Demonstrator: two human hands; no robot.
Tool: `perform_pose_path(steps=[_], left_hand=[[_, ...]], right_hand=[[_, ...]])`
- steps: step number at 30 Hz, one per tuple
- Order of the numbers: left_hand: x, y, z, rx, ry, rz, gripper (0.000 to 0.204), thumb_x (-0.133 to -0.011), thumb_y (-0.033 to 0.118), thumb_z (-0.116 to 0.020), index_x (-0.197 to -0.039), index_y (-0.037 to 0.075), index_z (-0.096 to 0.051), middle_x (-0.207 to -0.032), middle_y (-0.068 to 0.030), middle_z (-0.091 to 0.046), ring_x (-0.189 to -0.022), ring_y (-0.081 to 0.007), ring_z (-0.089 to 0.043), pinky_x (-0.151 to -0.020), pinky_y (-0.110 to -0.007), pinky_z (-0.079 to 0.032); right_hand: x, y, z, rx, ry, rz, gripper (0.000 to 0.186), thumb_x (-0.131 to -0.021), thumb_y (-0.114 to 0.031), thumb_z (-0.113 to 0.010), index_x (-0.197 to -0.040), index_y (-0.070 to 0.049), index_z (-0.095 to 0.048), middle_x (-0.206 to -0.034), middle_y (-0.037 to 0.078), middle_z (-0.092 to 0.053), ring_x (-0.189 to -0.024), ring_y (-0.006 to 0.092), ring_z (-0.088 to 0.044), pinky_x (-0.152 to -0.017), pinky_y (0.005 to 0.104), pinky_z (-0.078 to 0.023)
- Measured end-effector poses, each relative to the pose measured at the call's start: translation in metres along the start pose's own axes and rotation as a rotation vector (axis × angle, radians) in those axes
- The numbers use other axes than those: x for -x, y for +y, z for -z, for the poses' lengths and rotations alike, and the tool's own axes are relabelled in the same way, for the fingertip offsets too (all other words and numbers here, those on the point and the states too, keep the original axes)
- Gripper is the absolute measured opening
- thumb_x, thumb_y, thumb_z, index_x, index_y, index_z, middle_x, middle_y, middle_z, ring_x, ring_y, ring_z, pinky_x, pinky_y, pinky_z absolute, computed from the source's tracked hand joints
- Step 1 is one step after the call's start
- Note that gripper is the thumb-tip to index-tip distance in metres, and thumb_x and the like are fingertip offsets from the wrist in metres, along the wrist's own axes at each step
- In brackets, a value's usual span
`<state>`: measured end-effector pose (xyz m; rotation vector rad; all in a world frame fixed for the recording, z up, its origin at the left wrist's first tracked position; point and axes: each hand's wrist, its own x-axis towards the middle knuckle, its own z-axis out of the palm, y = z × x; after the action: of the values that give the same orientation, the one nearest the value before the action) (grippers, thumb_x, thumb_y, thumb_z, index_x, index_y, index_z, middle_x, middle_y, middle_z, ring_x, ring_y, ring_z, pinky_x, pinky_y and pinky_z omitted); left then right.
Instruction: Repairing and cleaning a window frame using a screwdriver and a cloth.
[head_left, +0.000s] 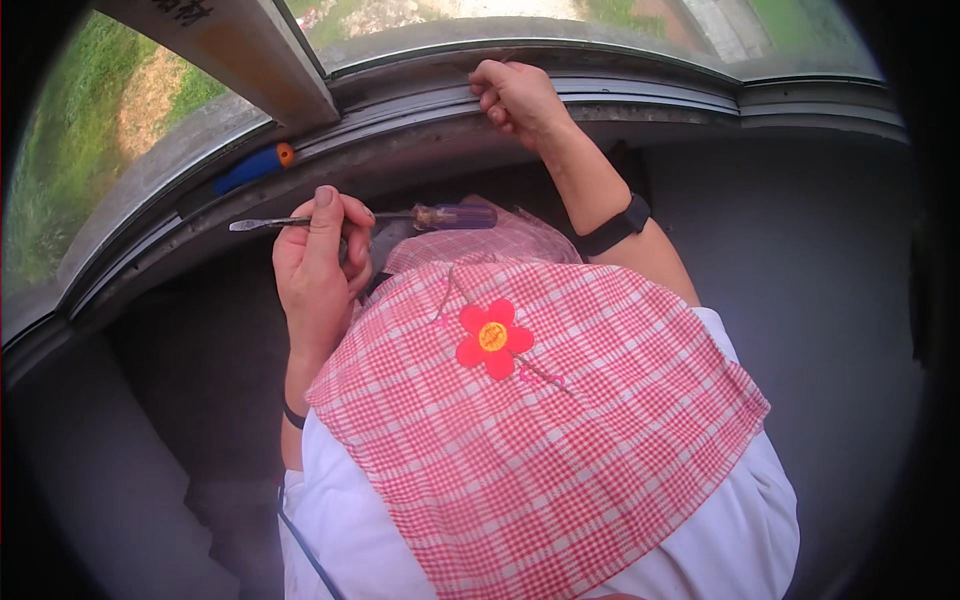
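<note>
My left hand (318,250) is closed around the shaft of a flathead screwdriver (455,217), thumb on top. The flat tip points left, and the see-through purplish handle sticks out to the right, above my apron. At the far side my right hand (520,100) is over the metal window track (640,92), its fingers curled into a pinch. A thin dark bit shows just past its fingertips, too small to name. Another tool with a blue handle and orange end (250,168) lies on the track, left of the window frame post.
A pale window frame post (245,55) rises from the track at the upper left. Glass panes stand beyond the sill, with grass outside. Below the sill is a grey wall (790,260). My red checked apron (560,440) with a flower patch covers my front.
</note>
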<state>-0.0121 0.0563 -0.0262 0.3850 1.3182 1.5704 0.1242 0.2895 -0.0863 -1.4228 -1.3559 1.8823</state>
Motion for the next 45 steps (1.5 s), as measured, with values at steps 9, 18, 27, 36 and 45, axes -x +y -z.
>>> perform_pose_path(steps=[9,18,27,36,45], left_hand=[[0.006,0.006,0.006,-0.01,-0.055,0.005,0.037,-0.103,0.03,-0.046,-0.083,0.002,-0.061,-0.057,0.0025,-0.044,-0.045,-0.0016,-0.03,-0.04,-0.019,-0.021],[-0.002,0.005,-0.004,-0.053,-0.073,-0.018,0.035,-0.103,0.03,-0.045,-0.083,0.004,-0.056,-0.058,0.0015,-0.043,-0.041,-0.0022,-0.026,-0.037,-0.018,-0.021],[0.007,0.009,0.027,0.026,0.015,-0.051,0.035,-0.103,0.03,-0.045,-0.083,0.003,-0.056,-0.058,0.002,-0.042,-0.042,-0.0015,-0.026,-0.037,-0.018,-0.02],[0.0,0.017,0.044,0.026,-0.068,-0.074,0.034,-0.103,0.029,-0.045,-0.084,0.004,-0.057,-0.057,0.0023,-0.042,-0.041,-0.0015,-0.025,-0.037,-0.018,-0.019],[-0.005,0.009,0.013,0.006,-0.012,0.023,0.034,-0.103,0.03,-0.046,-0.083,0.004,-0.056,-0.058,0.0026,-0.042,-0.042,-0.0015,-0.025,-0.038,-0.018,-0.019]], right_hand=[[0.002,-0.003,-0.004,-0.077,-0.115,-0.011,0.035,-0.085,-0.028,-0.065,-0.101,0.003,-0.064,-0.08,0.01,-0.066,-0.053,0.0136,-0.057,-0.049,0.0277,-0.052],[-0.012,-0.016,-0.005,0.139,-0.002,0.007,0.02,-0.08,-0.022,-0.063,-0.072,-0.004,-0.061,-0.06,0.001,-0.054,-0.046,0.0088,-0.044,-0.042,0.0238,-0.033],[0.056,-0.013,0.056,0.335,-0.095,-0.075,0.019,-0.08,-0.019,-0.062,-0.068,-0.006,-0.06,-0.056,-0.001,-0.051,-0.041,0.005,-0.042,-0.037,0.0207,-0.029],[0.059,0.024,0.062,1.168,0.253,0.097,0.052,-0.074,-0.005,-0.063,-0.125,-0.013,-0.062,-0.082,0.005,-0.064,-0.086,0.0246,-0.065,-0.084,0.0354,-0.049],[0.021,0.001,0.022,0.812,0.267,0.415,0.027,-0.079,-0.031,-0.072,-0.084,-0.005,-0.075,-0.067,0.004,-0.067,-0.063,0.0139,-0.063,-0.065,0.0297,-0.051]])
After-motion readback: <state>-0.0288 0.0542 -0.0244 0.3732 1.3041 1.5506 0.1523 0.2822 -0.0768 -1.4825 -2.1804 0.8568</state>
